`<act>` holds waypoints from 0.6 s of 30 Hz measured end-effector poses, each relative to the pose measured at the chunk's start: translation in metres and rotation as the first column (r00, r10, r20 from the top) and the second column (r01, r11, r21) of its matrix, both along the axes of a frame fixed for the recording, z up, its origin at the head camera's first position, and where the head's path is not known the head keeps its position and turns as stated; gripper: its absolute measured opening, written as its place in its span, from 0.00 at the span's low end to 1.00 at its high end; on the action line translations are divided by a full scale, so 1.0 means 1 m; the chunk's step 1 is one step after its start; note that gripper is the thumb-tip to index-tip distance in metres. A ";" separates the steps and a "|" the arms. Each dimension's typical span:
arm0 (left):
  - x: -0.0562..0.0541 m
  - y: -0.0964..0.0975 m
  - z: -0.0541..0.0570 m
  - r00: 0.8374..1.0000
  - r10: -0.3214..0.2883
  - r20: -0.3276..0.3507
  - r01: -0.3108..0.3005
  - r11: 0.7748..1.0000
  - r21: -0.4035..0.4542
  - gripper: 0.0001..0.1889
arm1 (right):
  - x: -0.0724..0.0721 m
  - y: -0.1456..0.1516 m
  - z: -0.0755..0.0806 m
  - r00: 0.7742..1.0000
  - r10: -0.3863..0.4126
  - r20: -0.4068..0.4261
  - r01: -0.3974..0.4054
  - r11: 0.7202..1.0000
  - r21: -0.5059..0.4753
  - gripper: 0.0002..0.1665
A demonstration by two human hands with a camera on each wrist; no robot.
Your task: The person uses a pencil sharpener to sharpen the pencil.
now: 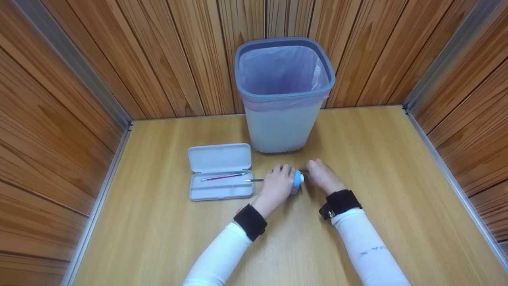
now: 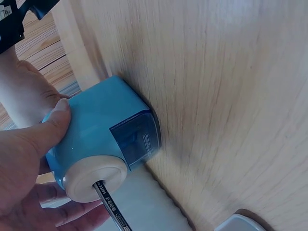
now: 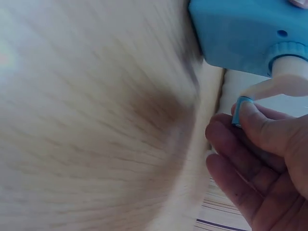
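Observation:
On the tabletop in front of the bin, my left hand [image 1: 279, 184] grips a blue crank pencil sharpener [image 2: 103, 108], thumb on its top. A dark pencil [image 2: 111, 206] sticks out of the round cream front of the sharpener; in the head view it points left towards the pencil case. Behind the sharpener, my right hand [image 1: 323, 176] pinches the small blue knob [image 3: 239, 113] at the end of the white crank arm [image 3: 267, 88] between thumb and forefinger. A dark see-through shavings drawer [image 2: 138, 137] shows low on the sharpener. The pencil's point is hidden inside.
Left of the hands lies an open grey pencil case [image 1: 220, 192], with a red-and-dark pencil [image 1: 223, 177] in its tray and its lid [image 1: 219, 157] folded back. A tall lined waste bin [image 1: 281, 123] stands behind. Wood-panelled walls [image 1: 151, 59] enclose the table's back and sides.

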State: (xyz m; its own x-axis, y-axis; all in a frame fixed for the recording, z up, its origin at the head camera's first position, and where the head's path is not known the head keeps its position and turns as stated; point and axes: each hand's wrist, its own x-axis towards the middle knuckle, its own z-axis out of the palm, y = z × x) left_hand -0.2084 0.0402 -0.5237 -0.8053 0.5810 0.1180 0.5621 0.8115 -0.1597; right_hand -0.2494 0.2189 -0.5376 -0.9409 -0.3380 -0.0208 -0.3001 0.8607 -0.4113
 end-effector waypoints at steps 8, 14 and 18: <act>0.000 0.001 -0.001 0.997 0.017 -0.074 -0.020 0.999 -0.032 0.21 | 0.004 -0.001 -0.004 0.999 0.024 -0.024 -0.024 1.000 0.001 0.16; 0.000 0.001 -0.001 0.998 0.032 -0.062 -0.035 0.998 -0.046 0.22 | 0.007 -0.001 -0.008 1.000 0.022 0.012 -0.022 1.000 0.003 0.12; 0.000 0.003 -0.001 0.998 0.041 -0.057 -0.043 0.998 -0.041 0.21 | 0.009 0.001 -0.010 0.998 0.012 0.058 -0.012 1.000 0.004 0.08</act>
